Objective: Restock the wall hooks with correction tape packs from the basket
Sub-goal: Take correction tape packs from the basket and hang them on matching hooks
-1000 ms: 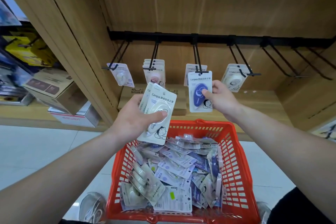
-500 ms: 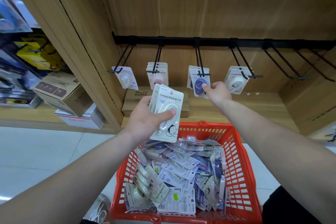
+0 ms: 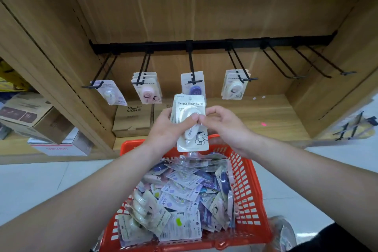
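The left hand [image 3: 165,129] grips a small stack of white correction tape packs [image 3: 190,105] just above the basket [image 3: 252,190], long axis upright, hang-hole end uppermost. The right hand [image 3: 225,127] pinches the front one. The hook [image 3: 243,75] carrying matching white stock lies up and right, nearer the right hand.

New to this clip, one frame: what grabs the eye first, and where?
The red basket, bottom centre, is heaped with loose correction tape packs. Just above it, mid-frame, a white correction tape pack is held up before the shelf. Behind, a black rail carries six hooks: the four on the left hold packs, the two right hooks hang bare.
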Tool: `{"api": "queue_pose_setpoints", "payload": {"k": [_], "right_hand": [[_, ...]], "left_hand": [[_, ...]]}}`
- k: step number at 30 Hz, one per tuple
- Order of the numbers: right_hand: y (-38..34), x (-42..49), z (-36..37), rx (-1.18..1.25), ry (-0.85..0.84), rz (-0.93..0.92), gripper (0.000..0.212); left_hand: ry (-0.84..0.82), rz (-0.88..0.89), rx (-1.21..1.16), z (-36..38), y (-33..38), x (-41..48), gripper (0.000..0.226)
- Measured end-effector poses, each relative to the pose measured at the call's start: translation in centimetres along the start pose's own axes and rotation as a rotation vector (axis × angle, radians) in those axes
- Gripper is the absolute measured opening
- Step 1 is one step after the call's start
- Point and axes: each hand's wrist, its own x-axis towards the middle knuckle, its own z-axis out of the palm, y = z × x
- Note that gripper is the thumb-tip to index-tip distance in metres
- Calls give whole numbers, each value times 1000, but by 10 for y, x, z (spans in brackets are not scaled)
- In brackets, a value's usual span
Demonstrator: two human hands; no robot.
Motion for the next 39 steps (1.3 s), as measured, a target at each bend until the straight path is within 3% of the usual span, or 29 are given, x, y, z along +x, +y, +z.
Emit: {"api": "queue_pose_setpoints", "payload": {"k": [3, 6, 10, 12, 19, 28, 33, 39], "right_hand": [[5, 4, -18, -9, 16, 10, 25], [8, 8, -31, 75, 73, 21, 21], [15, 16, -52, 178, 98, 53, 9], [19, 20, -64, 170, 145, 63, 8], [35, 36, -111, -52, 425, 10, 12], [36, 58, -110, -48, 483, -31, 11], [39, 61, -106, -141, 581, -15, 12], [32, 68, -109, -227, 580, 11, 21]], "left_hand": [[-27, 4, -5, 15, -1, 3, 63], [-84, 0, 5, 25, -1, 10, 77], [-104, 2, 36, 34, -4, 21, 40], [-79, -2, 40, 35, -5, 27, 33], [-4, -11, 15, 33, 0, 43, 41], [-43, -18, 7, 39, -1, 44, 45], [-38, -8, -10, 35, -2, 44, 43], [-47, 16, 0, 33, -2, 42, 40]]}}
